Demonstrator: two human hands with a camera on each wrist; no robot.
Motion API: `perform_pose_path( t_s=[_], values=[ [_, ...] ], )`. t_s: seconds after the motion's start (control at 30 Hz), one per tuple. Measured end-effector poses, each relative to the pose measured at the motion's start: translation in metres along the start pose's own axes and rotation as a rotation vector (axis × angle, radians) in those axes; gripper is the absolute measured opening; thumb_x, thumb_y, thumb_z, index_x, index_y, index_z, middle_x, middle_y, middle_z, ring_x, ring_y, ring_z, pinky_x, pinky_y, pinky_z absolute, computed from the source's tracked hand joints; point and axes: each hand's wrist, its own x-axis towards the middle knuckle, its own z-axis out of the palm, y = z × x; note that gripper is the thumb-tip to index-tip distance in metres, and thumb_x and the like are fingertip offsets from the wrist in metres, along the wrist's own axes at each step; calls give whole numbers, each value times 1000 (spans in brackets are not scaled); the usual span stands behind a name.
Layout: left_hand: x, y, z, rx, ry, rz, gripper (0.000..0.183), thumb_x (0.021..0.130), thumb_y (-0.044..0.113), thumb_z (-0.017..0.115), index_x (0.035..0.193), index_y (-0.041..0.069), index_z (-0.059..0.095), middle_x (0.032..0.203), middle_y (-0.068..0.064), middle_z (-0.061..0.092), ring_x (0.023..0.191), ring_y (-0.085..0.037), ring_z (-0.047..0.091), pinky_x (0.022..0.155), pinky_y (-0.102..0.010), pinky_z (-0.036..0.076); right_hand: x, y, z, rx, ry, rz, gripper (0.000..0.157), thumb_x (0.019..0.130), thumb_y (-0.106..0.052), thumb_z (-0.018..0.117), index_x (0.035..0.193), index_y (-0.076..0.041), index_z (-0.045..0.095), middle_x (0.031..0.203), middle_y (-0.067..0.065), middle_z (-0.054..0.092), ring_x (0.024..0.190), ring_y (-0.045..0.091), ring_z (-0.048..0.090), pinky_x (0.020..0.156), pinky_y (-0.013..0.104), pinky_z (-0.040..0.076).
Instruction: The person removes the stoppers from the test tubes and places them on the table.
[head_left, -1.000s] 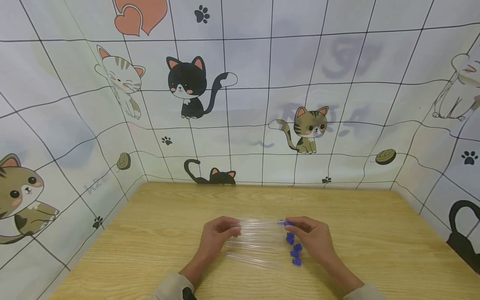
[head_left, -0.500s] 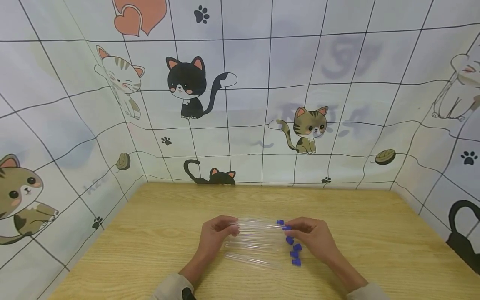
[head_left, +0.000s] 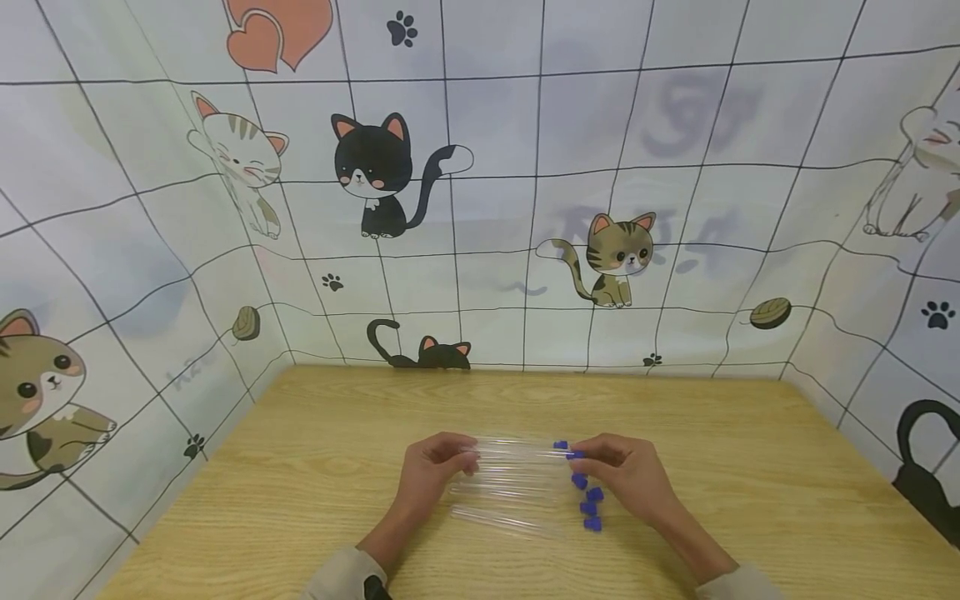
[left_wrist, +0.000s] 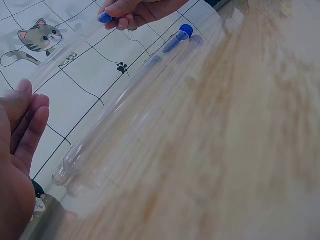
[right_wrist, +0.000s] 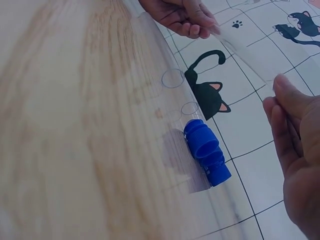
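My left hand (head_left: 431,471) pinches one end of a clear test tube (left_wrist: 67,55) between thumb and fingers. At the tube's other end, my right hand (head_left: 630,475) pinches a small blue cap (left_wrist: 105,18); its fingers hide whether the cap is fully seated. The tube is held level above the table, as both wrist views show. Below it lie several more clear tubes (head_left: 502,483), roughly side by side. Another blue cap (head_left: 561,444) is at the right end of the rearmost lying tube. Loose blue caps (head_left: 590,508) form a rough column by the tubes' right ends.
A light wood-grain table (head_left: 360,408) carries everything. Behind and at both sides rises a white cloth (head_left: 495,208) with grid lines and printed cats. Open tube mouths (right_wrist: 172,78) show in the right wrist view, close to the blue caps.
Since a second ago, my right hand and its pinched cap have shifted slightly nearer to me, onto the tube's end. The rearmost cap shows separately now. Over the last half second little has moved.
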Motion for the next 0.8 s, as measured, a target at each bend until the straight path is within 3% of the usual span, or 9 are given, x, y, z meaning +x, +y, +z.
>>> perform_pose_path(
  t_s=[0.27,0.47,0.8],
  values=[
    [0,0,1,-9,-32,-9,18,85,0,69,102,-6,67,85,-19,69,73,-21,67,70,-38,55,-2,-11,3,-36,99,-11,20,80,-21,78,95,-10,74,89,0,73,81,14,69,74,26,54],
    [-1,-1,0,-18,-40,20,16,85,0,69,101,-3,69,86,-16,70,73,-22,68,69,-35,56,-5,-24,5,-60,124,-44,17,81,-12,77,95,-4,72,88,4,72,79,14,69,73,26,54],
    [-1,-2,0,48,-11,69,16,88,0,65,102,-9,65,82,-21,67,71,-27,65,68,-45,54,-1,-2,1,5,-27,-51,18,81,-22,77,95,-11,73,90,3,71,81,20,69,73,31,55]
  ],
)
